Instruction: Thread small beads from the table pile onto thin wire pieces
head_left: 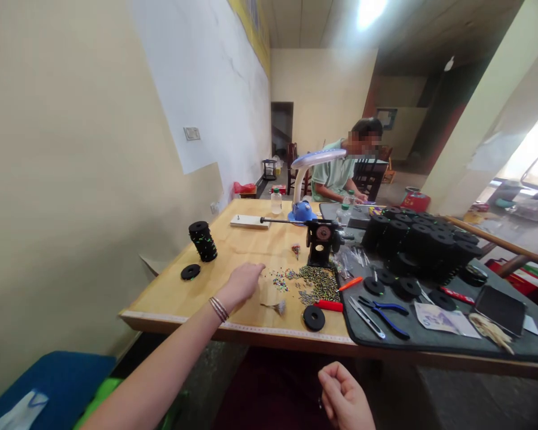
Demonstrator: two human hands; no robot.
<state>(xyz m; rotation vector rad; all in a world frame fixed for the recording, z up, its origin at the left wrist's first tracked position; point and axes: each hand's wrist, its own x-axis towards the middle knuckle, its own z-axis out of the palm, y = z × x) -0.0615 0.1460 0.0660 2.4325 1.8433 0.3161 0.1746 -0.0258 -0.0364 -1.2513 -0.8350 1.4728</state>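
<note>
My left hand [243, 280] reaches over the wooden table [233, 239], fingers curled together with their tips down at a scatter of small coloured beads [278, 279]. What it pinches, if anything, is too small to see. A pile of dark metallic beads [317, 282] lies just right of them. My right hand [344, 399] hangs below the table's front edge, fingers closed in a loose fist, perhaps on a thin thread I cannot make out. Bracelets circle my left wrist.
A black winding device [321, 240] with a long rod stands behind the beads. Nearby are stacked black spools [202, 240], single black discs [314, 318], blue pliers [383, 310], a red tool [328, 305], and many black spools [419, 242] on a grey mat. A desk lamp [305, 179] and another seated person [345, 170] are farther back.
</note>
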